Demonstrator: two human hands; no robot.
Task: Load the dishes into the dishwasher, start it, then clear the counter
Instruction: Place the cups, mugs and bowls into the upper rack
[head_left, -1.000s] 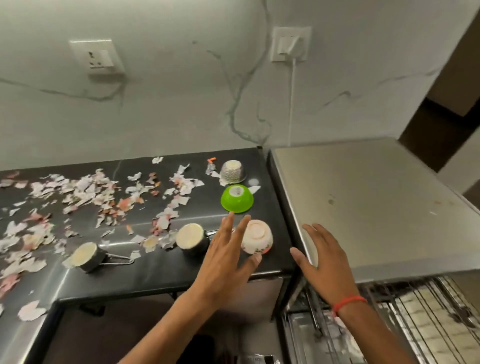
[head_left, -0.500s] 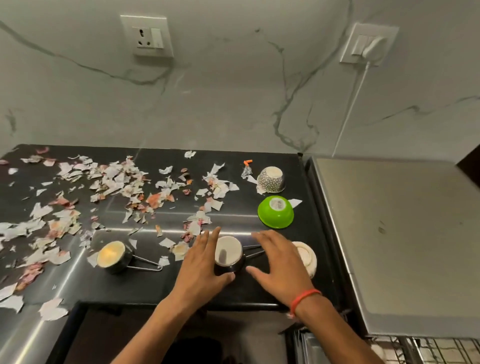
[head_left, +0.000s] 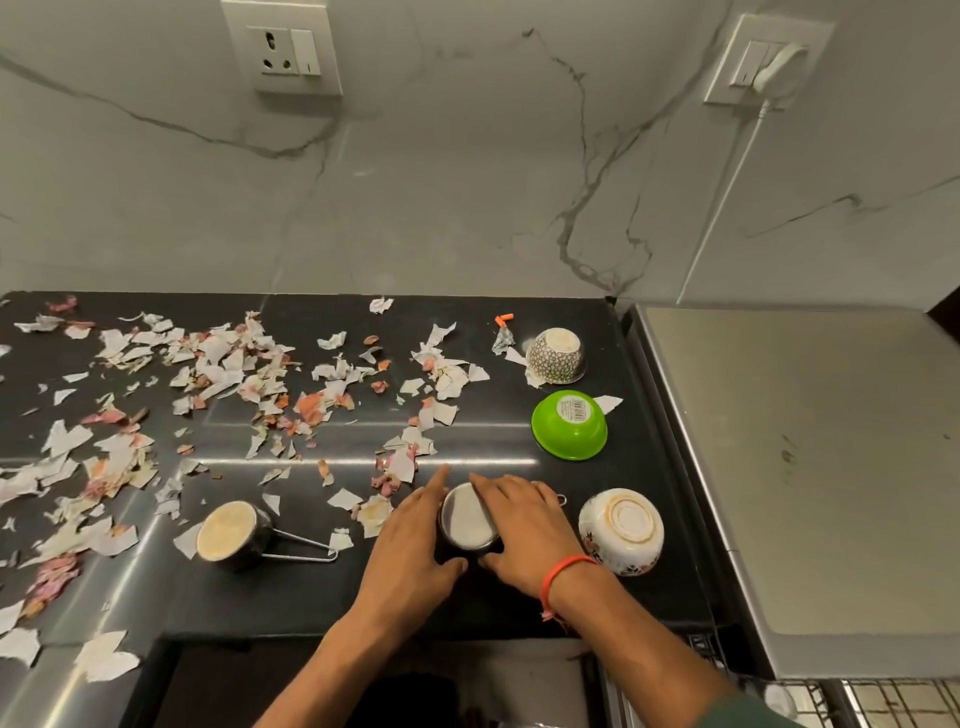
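We are loading dishes; both the left hand and right hand cup the steel cup near the counter's front edge; next, lift it clear.

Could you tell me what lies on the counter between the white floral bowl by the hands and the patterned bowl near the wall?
In the head view, the upside-down green bowl sits between the white floral bowl and the patterned bowl.

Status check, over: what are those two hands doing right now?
Left hand and right hand cupping the upturned steel cup. Cup on the counter, not lifted. Paper scraps beside it.
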